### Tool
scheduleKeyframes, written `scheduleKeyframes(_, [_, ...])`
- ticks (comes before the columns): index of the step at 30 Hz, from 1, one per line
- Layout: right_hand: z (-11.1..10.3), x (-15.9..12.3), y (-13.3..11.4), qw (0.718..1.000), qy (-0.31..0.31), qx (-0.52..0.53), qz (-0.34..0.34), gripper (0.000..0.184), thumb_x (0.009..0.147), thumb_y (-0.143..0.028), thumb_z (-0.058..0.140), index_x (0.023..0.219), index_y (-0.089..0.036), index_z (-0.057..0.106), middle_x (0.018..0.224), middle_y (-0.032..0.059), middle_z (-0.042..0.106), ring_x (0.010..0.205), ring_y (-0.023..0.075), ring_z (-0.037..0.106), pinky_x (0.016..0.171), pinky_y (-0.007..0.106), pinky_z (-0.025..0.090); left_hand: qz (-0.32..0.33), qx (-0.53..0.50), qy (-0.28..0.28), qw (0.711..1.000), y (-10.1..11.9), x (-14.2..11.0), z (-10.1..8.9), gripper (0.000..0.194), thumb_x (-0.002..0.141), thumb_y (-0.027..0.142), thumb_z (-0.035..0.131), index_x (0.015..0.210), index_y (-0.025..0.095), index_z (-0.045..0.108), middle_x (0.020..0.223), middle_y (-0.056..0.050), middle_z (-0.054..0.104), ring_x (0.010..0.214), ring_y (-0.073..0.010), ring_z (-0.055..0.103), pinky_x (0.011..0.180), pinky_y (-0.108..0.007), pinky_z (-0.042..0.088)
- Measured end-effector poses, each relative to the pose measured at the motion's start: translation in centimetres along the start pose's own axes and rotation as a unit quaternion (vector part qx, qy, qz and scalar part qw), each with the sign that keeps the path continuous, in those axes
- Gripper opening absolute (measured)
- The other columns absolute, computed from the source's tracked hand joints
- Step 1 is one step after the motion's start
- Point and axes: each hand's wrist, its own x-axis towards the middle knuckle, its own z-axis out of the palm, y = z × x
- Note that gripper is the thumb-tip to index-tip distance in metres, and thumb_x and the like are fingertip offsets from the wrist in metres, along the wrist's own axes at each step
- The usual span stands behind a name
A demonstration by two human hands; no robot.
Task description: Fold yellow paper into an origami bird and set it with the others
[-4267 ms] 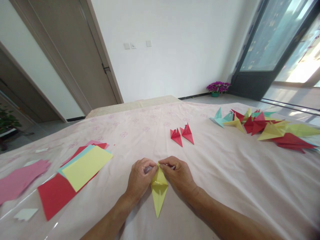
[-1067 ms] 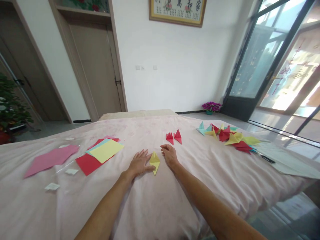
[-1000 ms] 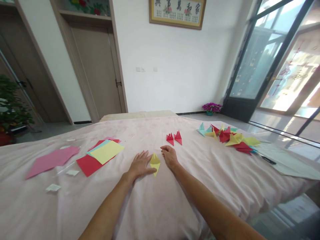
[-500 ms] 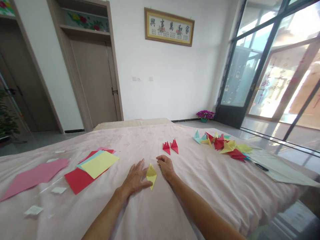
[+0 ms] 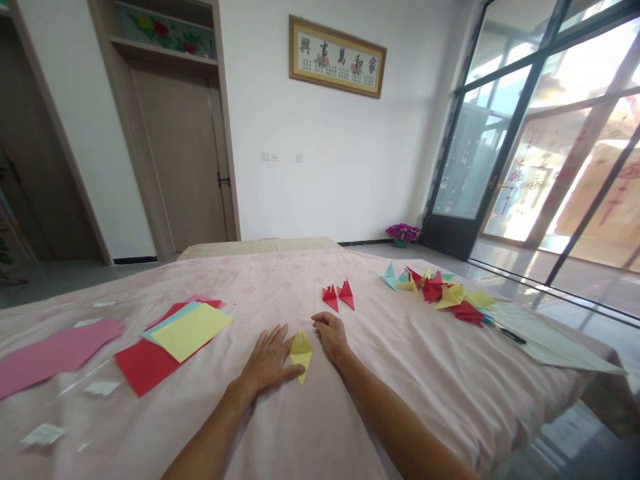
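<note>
A small yellow folded paper [image 5: 301, 357], kite-shaped with a point toward me, lies on the cloth between my hands. My left hand [image 5: 270, 360] rests flat at its left side, fingers spread, with the thumb pressing on its lower part. To the right of the paper, slightly apart from it, my right hand [image 5: 330, 335] is closed with its fingers curled in; I see nothing in it. Two red folded paper cranes [image 5: 339, 296] stand side by side just beyond my right hand.
At left lie yellow, blue and red paper sheets [image 5: 193, 331] and pink paper [image 5: 60, 348]. On the right is a pile of folded paper cranes [image 5: 435, 288], beside a black pen [image 5: 513, 335] and a pale sheet [image 5: 555, 340]. A wrinkled pink cloth [image 5: 420, 387] covers the table.
The view has shifted slightly to the right. My left thumb still presses the yellow paper, and my right hand stays curled beside it; nothing was taken or let go.
</note>
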Motion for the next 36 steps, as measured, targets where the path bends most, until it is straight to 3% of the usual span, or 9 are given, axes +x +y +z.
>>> scheduleKeyframes(8, [0.0,0.1,-0.1,0.999,0.000,0.025,0.029,0.033,0.093,-0.033,0.059,0.121,-0.016,0.057,0.122,0.0090,0.059,0.100,0.0215,0.062,0.083,0.041,0.054,-0.005,-0.026,0.015,1.000,-0.6,0.1,0.3,0.079,0.079,0.067,0.051,0.147,0.029,0.036,0.158,-0.011,0.025,0.147,-0.0298,0.017,0.116,-0.051,0.007])
scheduleKeyframes(16, [-0.1,0.1,0.0,0.999,-0.024,0.027,0.017,0.031,0.093,-0.034,0.059,0.118,-0.015,0.058,0.116,0.0079,0.061,0.095,0.0197,0.063,0.079,0.039,0.054,0.003,-0.039,0.028,0.999,-0.7,0.1,0.2,0.079,0.075,0.065,0.057,0.144,0.029,0.040,0.156,-0.013,0.030,0.146,-0.0308,0.019,0.116,-0.052,0.008])
scheduleKeyframes(21, [-1.1,-0.4,-1.2,0.995,-0.099,0.023,-0.012,0.019,0.078,-0.021,0.061,0.095,-0.015,0.067,0.090,0.0055,0.068,0.075,0.0151,0.060,0.066,0.027,0.049,0.009,-0.059,0.041,0.997,-0.8,0.0,0.1,0.080,0.073,0.062,0.062,0.144,0.029,0.042,0.155,-0.012,0.033,0.145,-0.0304,0.024,0.116,-0.051,0.013])
scheduleKeyframes(26, [-2.6,-1.6,-3.3,0.975,-0.218,-0.001,-0.044,0.046,0.063,-0.018,0.059,0.108,-0.022,0.067,0.104,0.0032,0.069,0.088,0.0168,0.060,0.069,0.025,0.047,0.011,-0.083,0.068,0.994,-1.1,0.3,0.5,0.081,0.069,0.057,0.069,0.141,0.028,0.046,0.152,-0.013,0.038,0.142,-0.0318,0.029,0.115,-0.053,0.015])
scheduleKeyframes(29, [-2.2,-2.3,-3.5,0.963,-0.259,-0.053,-0.058,0.038,0.058,-0.015,0.065,0.095,-0.018,0.071,0.084,0.0002,0.069,0.073,0.0140,0.057,0.062,0.022,0.043,0.010,-0.106,0.101,0.989,-1.3,0.5,0.8,0.083,0.066,0.054,0.073,0.140,0.024,0.047,0.149,-0.013,0.044,0.139,-0.0324,0.035,0.115,-0.052,0.018])
scheduleKeyframes(32, [-1.0,-2.4,-3.1,0.957,-0.259,-0.102,-0.079,0.022,0.060,-0.011,0.062,0.080,-0.016,0.071,0.069,-0.0028,0.064,0.062,0.0109,0.053,0.056,0.020,0.038,0.003,-0.130,0.155,0.979,-1.3,0.7,0.8,0.082,0.066,0.048,0.075,0.139,0.022,0.046,0.144,-0.013,0.050,0.135,-0.0321,0.041,0.113,-0.051,0.025])
scheduleKeyframes(36, [0.7,-1.5,-3.7,0.958,-0.210,-0.146,-0.129,0.021,0.065,-0.008,0.055,0.077,-0.016,0.070,0.070,-0.0025,0.064,0.065,0.0111,0.054,0.060,0.020,0.039,-0.028,-0.150,0.271,0.950,-1.0,0.5,0.2,0.058,0.077,0.038,0.070,0.129,0.021,0.051,0.137,-0.012,0.055,0.133,-0.0299,0.043,0.111,-0.049,0.028])
